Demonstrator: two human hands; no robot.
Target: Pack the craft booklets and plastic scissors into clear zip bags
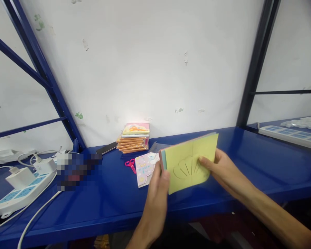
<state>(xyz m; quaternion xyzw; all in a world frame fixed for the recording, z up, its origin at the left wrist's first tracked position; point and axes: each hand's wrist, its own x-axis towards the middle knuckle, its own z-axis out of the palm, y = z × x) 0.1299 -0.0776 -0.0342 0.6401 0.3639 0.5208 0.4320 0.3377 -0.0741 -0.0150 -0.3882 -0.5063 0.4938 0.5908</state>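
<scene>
A yellow sheet of paper (181,180) with a curved, shell-like line pattern and a centre crease faces me, held up tilted above the table. Pink and blue sheets show behind its left edge. My left hand (159,186) grips the left edge of these sheets, fingers closed. On the right side, my right hand (220,169) pinches them, thumb on the yellow face and fingers behind. Just left of the papers, a pastel booklet (143,169) lies on the table. Beside it are small pink scissors (130,165).
Behind stands a stack of booklets (133,141), with a clear ruler-like piece (162,148) near it. A dark phone (106,148) lies to its left. White power strips with cables (23,193) sit at far left, another power strip (290,135) at right. Blue posts frame the blue table (106,204).
</scene>
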